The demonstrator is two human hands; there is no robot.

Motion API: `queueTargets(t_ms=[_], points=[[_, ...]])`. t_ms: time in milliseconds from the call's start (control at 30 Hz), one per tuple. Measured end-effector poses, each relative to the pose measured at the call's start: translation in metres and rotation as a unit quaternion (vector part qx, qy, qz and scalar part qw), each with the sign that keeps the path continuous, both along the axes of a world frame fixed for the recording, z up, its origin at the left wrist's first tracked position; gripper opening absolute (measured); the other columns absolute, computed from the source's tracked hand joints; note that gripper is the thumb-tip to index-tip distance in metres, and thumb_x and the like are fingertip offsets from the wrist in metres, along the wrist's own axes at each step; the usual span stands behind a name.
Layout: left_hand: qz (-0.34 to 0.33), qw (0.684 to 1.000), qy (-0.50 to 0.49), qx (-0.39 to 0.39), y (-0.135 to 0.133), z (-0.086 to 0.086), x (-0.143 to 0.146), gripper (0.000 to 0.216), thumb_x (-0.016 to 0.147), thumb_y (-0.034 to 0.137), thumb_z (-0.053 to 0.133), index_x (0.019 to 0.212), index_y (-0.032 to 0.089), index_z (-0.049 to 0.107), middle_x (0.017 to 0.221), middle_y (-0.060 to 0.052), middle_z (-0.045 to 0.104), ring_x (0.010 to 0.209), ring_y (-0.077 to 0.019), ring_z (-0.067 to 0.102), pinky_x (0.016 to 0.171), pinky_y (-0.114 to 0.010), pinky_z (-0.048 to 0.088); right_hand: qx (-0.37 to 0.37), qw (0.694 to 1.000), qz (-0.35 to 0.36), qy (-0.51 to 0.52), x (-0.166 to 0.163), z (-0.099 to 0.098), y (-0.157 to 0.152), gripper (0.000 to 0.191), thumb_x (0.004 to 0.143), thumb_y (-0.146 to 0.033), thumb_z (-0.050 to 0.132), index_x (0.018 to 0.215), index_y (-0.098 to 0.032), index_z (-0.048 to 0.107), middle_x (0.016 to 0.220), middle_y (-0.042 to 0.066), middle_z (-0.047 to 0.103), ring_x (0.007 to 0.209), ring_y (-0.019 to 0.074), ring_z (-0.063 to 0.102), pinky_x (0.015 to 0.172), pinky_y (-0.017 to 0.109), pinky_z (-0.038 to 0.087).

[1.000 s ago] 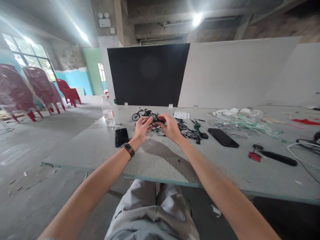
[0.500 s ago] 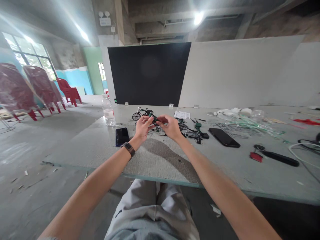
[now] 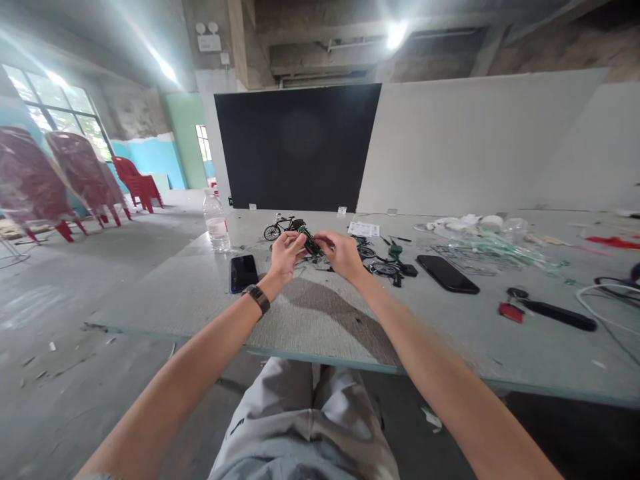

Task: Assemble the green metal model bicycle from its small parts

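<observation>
A small dark green-and-black model part point(image 3: 311, 243) is held above the table between my two hands. My left hand point(image 3: 285, 257) is closed on its left side, thumb and fingers pinching it. From the right, the bent fingers of my right hand point(image 3: 343, 255) are closed at the part's other edge; their tips are partly hidden. Just behind my left hand stands a black model bicycle point(image 3: 280, 227). Right of my right hand lie loose model pieces, among them a bicycle frame with wheels point(image 3: 385, 268) and a green piece point(image 3: 395, 251).
A water bottle point(image 3: 216, 223) and a phone point(image 3: 244, 273) are at the left. To the right lie a larger black phone point(image 3: 447, 273), a black-handled tool point(image 3: 560, 315), a red item point(image 3: 511, 312) and plastic scraps point(image 3: 525, 250). A printed sheet point(image 3: 364, 229) lies behind; the table's front edge point(image 3: 320, 359) is near my lap.
The held part has turned in my fingers and shows more of its length now. Both hands stay nearly in place, and the view has shifted very slightly.
</observation>
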State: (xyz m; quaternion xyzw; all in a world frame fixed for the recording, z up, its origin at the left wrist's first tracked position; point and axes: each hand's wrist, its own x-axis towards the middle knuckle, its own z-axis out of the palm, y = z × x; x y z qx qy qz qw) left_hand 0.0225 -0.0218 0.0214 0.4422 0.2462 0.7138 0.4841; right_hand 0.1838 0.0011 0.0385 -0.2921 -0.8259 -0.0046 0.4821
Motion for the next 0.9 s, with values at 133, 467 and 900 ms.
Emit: queueTargets(t_ms=[133,467,900], points=[[-0.007,1.000,0.004,-0.003,0.0007,-0.0014,-0.0003,0.047,0.064,0.049,0.087,0.083,0.018,0.056,0.077,0.002,0.060,0.072,-0.0111,0.062,0.066,-0.024,0.054,0.017,1.000,-0.010,-0.023,0.0003,-0.0030,0.0004,0.030,0.102,-0.032,0.044,0.113,-0.021,0.070,0.103,0.009,0.076,0.092,0.0246,0.072,0.080,0.035,0.054],[-0.040,0.999,0.008,-0.013,0.0036,-0.0056,0.0004,0.047,0.068,0.049,0.085,0.084,0.020,0.052,0.077,0.003,0.060,0.071,-0.0114,0.063,0.071,-0.029,0.056,0.042,0.997,0.016,-0.066,0.0052,-0.0063,0.0046,0.037,0.104,-0.028,0.036,0.122,-0.023,0.067,0.109,0.010,0.072,0.098,0.0238,0.068,0.083,0.035,0.053],[-0.053,0.998,0.021,-0.041,0.0004,-0.0024,0.0010,0.047,0.069,0.055,0.081,0.087,0.021,0.054,0.077,0.002,0.062,0.068,-0.0123,0.063,0.065,-0.027,0.055,0.023,0.998,0.030,-0.058,0.0045,-0.0004,0.0020,0.029,0.103,-0.033,0.041,0.110,-0.022,0.067,0.098,0.009,0.069,0.085,0.0219,0.065,0.077,0.033,0.050]])
